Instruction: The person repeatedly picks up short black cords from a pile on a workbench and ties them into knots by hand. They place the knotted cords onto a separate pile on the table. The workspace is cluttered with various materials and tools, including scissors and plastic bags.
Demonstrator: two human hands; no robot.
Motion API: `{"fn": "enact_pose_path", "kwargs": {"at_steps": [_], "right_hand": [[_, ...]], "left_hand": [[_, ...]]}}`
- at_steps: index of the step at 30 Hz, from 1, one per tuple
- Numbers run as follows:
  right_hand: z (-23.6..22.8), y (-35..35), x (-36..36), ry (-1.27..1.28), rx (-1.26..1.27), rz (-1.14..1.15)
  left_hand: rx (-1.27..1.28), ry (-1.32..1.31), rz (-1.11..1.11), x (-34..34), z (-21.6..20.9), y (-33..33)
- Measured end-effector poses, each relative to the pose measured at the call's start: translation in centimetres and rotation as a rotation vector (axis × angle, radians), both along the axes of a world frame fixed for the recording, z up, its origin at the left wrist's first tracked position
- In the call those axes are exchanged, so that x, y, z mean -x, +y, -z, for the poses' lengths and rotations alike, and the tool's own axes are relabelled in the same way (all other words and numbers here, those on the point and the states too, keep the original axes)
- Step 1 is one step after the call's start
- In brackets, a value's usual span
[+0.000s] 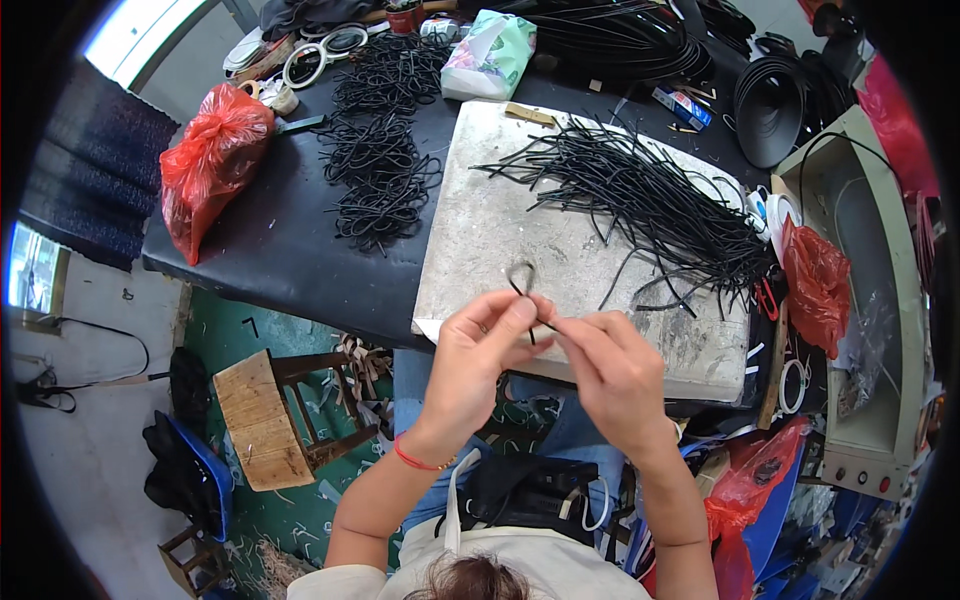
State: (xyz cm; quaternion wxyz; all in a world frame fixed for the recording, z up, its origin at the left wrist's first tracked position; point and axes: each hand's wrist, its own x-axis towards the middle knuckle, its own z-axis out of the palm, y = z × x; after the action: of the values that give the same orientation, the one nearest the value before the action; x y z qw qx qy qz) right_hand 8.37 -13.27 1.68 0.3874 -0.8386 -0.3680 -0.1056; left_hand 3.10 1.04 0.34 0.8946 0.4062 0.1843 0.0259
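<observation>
Both hands meet above the near edge of a worn whitish board [480, 230], holding one thin black cord [517, 283]. My left hand [487, 335] pinches it between thumb and finger, and a small loop of it rises above the fingertips. Close beside, my right hand [612, 365] grips another stretch of the same cord; its fingers partly hide it. A large heap of straight cut black cords [650, 190] lies across the board's right half. Bundles of looped black cords [375, 150] lie on the dark table to the left of the board.
A tied red plastic bag [212, 160] sits on the table's left end, and a tissue pack [490, 55] behind the board. Coiled black strips [620, 40] fill the back. At right are another red bag [815, 285] and a grey metal housing [870, 300]. A wooden stool [262, 425] stands below left.
</observation>
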Motion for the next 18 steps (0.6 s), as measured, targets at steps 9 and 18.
{"fn": "enact_pose_path", "kwargs": {"at_steps": [9, 18], "right_hand": [[-0.2, -0.3, -0.9, -0.198, 0.056, -0.02], [0.1, -0.9, -0.4, -0.174, 0.035, 0.048]], "left_hand": [[0.018, 0.112, 0.185, -0.1, -0.3, 0.7], [-0.243, 0.091, 0.213, 0.3, -0.4, 1.0]]}}
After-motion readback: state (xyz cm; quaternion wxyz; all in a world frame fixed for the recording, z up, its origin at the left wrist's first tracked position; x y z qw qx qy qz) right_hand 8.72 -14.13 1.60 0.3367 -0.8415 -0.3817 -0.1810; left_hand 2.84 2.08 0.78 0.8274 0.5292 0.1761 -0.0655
